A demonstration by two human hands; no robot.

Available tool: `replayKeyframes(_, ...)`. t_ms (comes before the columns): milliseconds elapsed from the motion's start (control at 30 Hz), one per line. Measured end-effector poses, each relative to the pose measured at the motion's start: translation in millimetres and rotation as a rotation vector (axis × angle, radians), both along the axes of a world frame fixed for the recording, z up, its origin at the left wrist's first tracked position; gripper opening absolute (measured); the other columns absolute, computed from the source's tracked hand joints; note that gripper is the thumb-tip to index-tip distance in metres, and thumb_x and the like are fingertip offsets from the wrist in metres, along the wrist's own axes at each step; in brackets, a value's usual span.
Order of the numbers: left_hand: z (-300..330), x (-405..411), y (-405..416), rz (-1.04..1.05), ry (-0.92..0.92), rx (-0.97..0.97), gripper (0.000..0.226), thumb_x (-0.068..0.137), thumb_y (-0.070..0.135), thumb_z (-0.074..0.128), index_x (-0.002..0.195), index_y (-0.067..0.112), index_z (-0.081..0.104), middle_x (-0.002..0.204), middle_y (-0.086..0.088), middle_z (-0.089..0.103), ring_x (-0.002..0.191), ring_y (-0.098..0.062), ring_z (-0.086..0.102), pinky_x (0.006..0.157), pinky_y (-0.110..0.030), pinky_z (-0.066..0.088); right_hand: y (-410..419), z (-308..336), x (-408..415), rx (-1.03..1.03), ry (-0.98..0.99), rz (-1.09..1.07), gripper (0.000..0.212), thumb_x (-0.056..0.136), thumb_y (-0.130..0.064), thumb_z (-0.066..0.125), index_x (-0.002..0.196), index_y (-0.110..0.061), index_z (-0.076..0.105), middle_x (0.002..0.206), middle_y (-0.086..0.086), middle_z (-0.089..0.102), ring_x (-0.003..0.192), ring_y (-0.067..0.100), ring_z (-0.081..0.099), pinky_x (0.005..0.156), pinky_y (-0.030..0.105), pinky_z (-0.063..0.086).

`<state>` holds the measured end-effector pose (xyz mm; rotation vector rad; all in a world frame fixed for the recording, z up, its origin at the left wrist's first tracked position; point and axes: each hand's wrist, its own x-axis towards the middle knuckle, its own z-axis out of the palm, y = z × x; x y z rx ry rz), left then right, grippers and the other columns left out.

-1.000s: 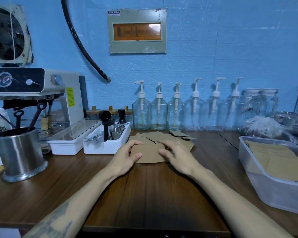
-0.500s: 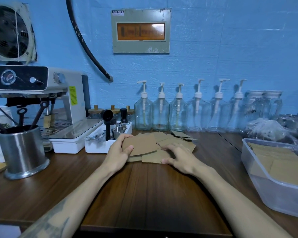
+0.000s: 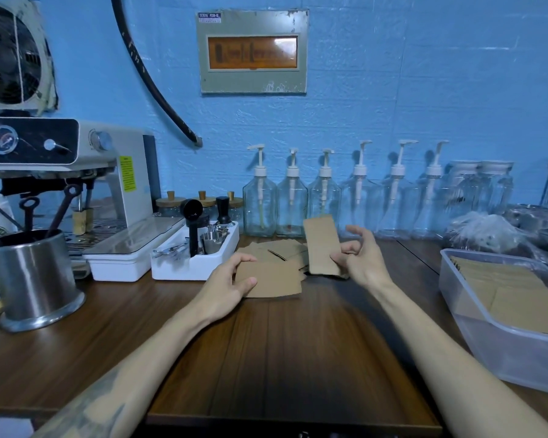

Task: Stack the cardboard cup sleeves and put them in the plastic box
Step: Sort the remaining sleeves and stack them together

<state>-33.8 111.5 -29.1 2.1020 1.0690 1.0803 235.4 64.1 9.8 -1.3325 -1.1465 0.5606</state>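
The left hand (image 3: 225,287) pinches a flat sleeve (image 3: 271,279) by its left edge, thumb on top, held low over the worktop (image 3: 282,358). Gripped at one edge only, it could pivot or slip as the next one is laid on, and the stack would start skewed. Just behind it lies the loose pile of sleeves (image 3: 276,249), overlapping at odd angles; a dragged finger could scatter these toward the white tray (image 3: 184,267). The right hand (image 3: 359,257) holds a second sleeve (image 3: 321,245) upright between thumb and fingers, the upper fingers spread free. It stands turned a quarter against the one on the left, so unless it is rotated the edges will not match. The plastic box (image 3: 500,349) sits well apart at the far right, already holding flat sleeves; an uneven stack may catch its rim on the way in.

The worktop is dark wood grain, smooth, bare in front. An espresso machine (image 3: 86,175) and a steel canister (image 3: 32,279) crowd the left, pump bottles (image 3: 293,203) line the blue wall
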Motion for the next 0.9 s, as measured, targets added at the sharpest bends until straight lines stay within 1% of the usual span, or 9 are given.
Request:
replayKeyframes(100, -2, 1, 0, -0.019, 0.06, -0.009, 0.031, 0.089, 0.028, 0.066, 0.113, 0.044, 0.053, 0.106, -0.005, 0.066, 0.093, -0.027, 0.062, 0.093, -0.047, 0.051, -11, 2, -8, 0.051, 0.154, 0.228, 0.105, 0.082, 0.018, 0.063, 0.151, -0.043, 0.013, 0.106, 0.011, 0.063, 0.09, 0.027, 0.071, 0.072, 0.043, 0.06)
replayKeyframes(167, -2, 1, 0, -0.024, 0.086, -0.018, 0.036, 0.085, 0.033, 0.068, 0.113, 0.048, 0.05, 0.11, -0.002, 0.064, 0.095, -0.026, 0.062, 0.091, -0.049, 0.052, -15, 1, -18, 0.058, 0.176, 0.321, 0.109, 0.08, 0.021, 0.062, 0.148, -0.051, 0.016, 0.117, 0.006, 0.058, 0.099, 0.03, 0.07, 0.073, 0.048, 0.061)
replayKeyframes(267, -2, 1, -2, -0.056, 0.135, -0.05, 0.046, 0.078, 0.04, 0.072, 0.114, 0.052, 0.047, 0.111, 0.002, 0.063, 0.097, -0.02, 0.062, 0.092, -0.047, 0.053, -13, -4, -30, 0.047, 0.125, 0.308, 0.076, 0.082, 0.017, 0.064, 0.135, -0.033, 0.045, 0.122, 0.005, 0.051, 0.097, 0.031, 0.068, 0.065, 0.044, 0.062)
replayKeyframes(367, -2, 2, -3, -0.089, 0.113, -0.097, 0.06, 0.067, 0.05, 0.079, 0.119, 0.046, 0.048, 0.115, 0.007, 0.061, 0.104, -0.011, 0.06, 0.095, -0.04, 0.052, -6, -13, -33, -0.007, -0.041, 0.131, 0.032, 0.086, 0.0, 0.07, 0.11, -0.015, 0.057, 0.109, 0.01, 0.063, 0.077, 0.022, 0.068, 0.063, 0.039, 0.061)
replayKeyframes(500, -2, 5, -4, -0.102, 0.092, -0.104, 0.055, 0.076, 0.043, 0.081, 0.12, 0.038, 0.049, 0.118, 0.004, 0.059, 0.107, -0.012, 0.059, 0.093, -0.032, 0.052, -2, -28, -34, -0.142, -0.626, 0.017, 0.026, 0.081, -0.043, 0.074, 0.088, -0.021, 0.061, 0.095, 0.001, 0.064, 0.087, 0.022, 0.061, 0.082, 0.043, 0.052)
replayKeyframes(600, 0, 6, -7, -0.089, 0.082, -0.053, 0.037, 0.088, 0.033, 0.072, 0.118, 0.034, 0.052, 0.108, 0.011, 0.061, 0.096, -0.007, 0.06, 0.082, -0.022, 0.05, -6, -32, -38, -0.19, -0.825, 0.048, 0.047, 0.082, -0.053, 0.068, 0.115, -0.021, 0.058, 0.114, -0.001, 0.054, 0.105, 0.019, 0.054, 0.094, 0.041, 0.046)
replayKeyframes(700, 3, 8, -10, -0.069, 0.068, 0.026, 0.027, 0.093, 0.02, 0.066, 0.115, 0.031, 0.054, 0.091, 0.014, 0.06, 0.075, 0.008, 0.055, 0.07, -0.012, 0.04, -12, -25, -41, -0.017, -0.769, 0.143, 0.075, 0.087, -0.044, 0.067, 0.149, -0.035, 0.026, 0.136, -0.003, 0.041, 0.125, 0.016, 0.044, 0.107, 0.04, 0.039)
replayKeyframes(800, 4, 9, -13, -0.071, 0.058, 0.043, 0.027, 0.094, 0.013, 0.065, 0.115, 0.024, 0.055, 0.088, 0.016, 0.057, 0.074, 0.016, 0.054, 0.068, -0.006, 0.039, -13, -25, -42, 0.067, -0.921, 0.235, 0.055, 0.097, -0.034, 0.056, 0.147, -0.037, 0.034, 0.131, -0.004, 0.045, 0.125, 0.017, 0.042, 0.108, 0.04, 0.036)
replayKeyframes(900, 1, 6, -8, -0.094, 0.065, 0.024, 0.027, 0.094, 0.02, 0.066, 0.115, 0.033, 0.055, 0.098, 0.013, 0.065, 0.088, 0.005, 0.061, 0.082, -0.023, 0.049, -11, -28, -44, 0.056, -0.911, 0.299, 0.043, 0.1, -0.023, 0.051, 0.142, -0.031, 0.046, 0.128, -0.008, 0.049, 0.122, 0.014, 0.045, 0.105, 0.032, 0.037)
